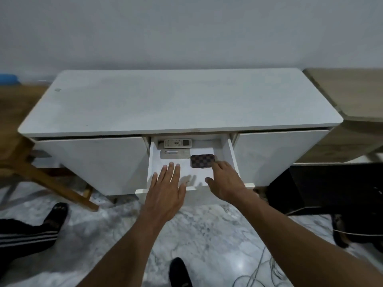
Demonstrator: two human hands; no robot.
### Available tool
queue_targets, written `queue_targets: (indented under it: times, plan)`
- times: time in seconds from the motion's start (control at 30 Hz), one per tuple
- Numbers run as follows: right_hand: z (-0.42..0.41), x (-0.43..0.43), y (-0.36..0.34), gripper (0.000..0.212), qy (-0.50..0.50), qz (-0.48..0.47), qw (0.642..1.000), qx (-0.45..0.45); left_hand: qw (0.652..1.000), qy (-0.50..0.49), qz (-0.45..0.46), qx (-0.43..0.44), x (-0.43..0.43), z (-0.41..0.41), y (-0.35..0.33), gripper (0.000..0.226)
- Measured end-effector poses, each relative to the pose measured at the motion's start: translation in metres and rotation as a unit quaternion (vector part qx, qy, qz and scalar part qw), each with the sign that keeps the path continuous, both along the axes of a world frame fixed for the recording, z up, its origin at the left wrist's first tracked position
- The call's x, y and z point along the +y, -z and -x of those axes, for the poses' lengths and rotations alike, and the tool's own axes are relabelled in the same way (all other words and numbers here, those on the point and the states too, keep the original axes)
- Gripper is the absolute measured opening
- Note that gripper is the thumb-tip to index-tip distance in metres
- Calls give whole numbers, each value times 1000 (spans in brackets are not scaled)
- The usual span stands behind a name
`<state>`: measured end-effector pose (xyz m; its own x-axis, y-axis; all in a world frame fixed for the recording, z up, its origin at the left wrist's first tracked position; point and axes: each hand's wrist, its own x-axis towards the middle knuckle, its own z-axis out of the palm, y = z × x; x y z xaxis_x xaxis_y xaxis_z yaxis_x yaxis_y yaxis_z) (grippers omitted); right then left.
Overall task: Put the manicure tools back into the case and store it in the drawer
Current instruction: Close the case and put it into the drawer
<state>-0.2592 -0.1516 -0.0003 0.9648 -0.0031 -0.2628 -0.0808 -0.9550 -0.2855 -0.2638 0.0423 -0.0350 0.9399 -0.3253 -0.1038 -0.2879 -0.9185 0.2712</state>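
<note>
The brown checkered manicure case (pixel 202 160) lies closed inside the open white drawer (pixel 231 156) of the white cabinet, towards the drawer's right side. My right hand (pixel 224 180) reaches over the drawer's front edge, its fingertips at the case's near right corner; I cannot tell whether they touch it. My left hand (pixel 166 188) hovers flat over the drawer's left front, fingers straight and spread, holding nothing. No loose manicure tools are visible.
Deeper in the drawer lie a white remote control (pixel 177 142) and a grey flat device (pixel 175 154). A wooden chair leg (pixel 51 183) stands left, a dark box (pixel 331 187) right, cables (pixel 259 272) on the marble floor, another person's leg (pixel 27 233) at left.
</note>
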Motion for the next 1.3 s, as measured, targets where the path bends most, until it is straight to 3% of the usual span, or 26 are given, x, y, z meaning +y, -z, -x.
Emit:
queue_targets:
  times: [0.27,0.6,1.3]
  plan:
    - [64,-7,16,69,-5,25,998,51,999,-20,0,38,2,59,24,84]
    - [71,-14,31,77,-24,20,996,82,998,-27,6,55,-6,61,32,68]
    - [-77,-17,30,87,3,62,997,42,998,2,8,63,-14,-103,27,71]
